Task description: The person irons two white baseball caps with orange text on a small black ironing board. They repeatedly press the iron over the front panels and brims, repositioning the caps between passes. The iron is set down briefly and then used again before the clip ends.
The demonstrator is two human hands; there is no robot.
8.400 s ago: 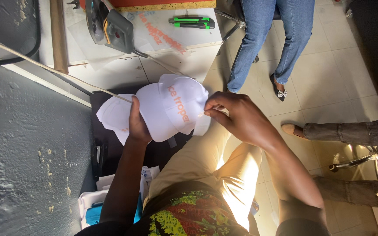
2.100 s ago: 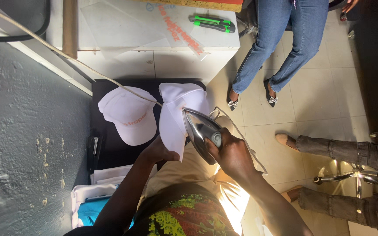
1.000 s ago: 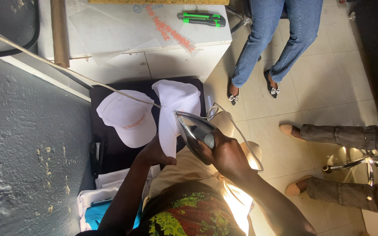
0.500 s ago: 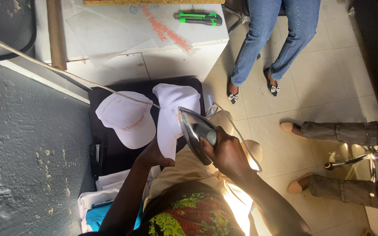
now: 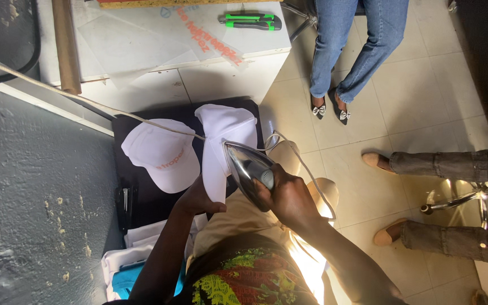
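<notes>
Your right hand (image 5: 289,195), just right of the frame's middle, is wrapping its fingers tight around the handle of a silver clothes iron (image 5: 248,168), whose shiny soleplate is tilting up toward the camera and whose tip is pointing toward a white cap (image 5: 224,144). Your left hand (image 5: 199,197), a little left of centre, is closing on the lower edge of that white cap, holding it up over a black surface (image 5: 142,197). A second white cap (image 5: 162,152), with pale orange lettering, is lying on the same black surface just to the left. The iron's pale cord (image 5: 86,101) is running from the upper left edge of the frame across the second cap to the iron. Near the top of the frame a green and black utility knife (image 5: 249,21) is resting on a white table (image 5: 142,56). At upper right someone in blue jeans (image 5: 357,39) is standing on the tiled floor (image 5: 425,101), and at the right edge another person's legs in grey trousers (image 5: 453,166) are showing beside a chrome chair base (image 5: 470,197)
</notes>
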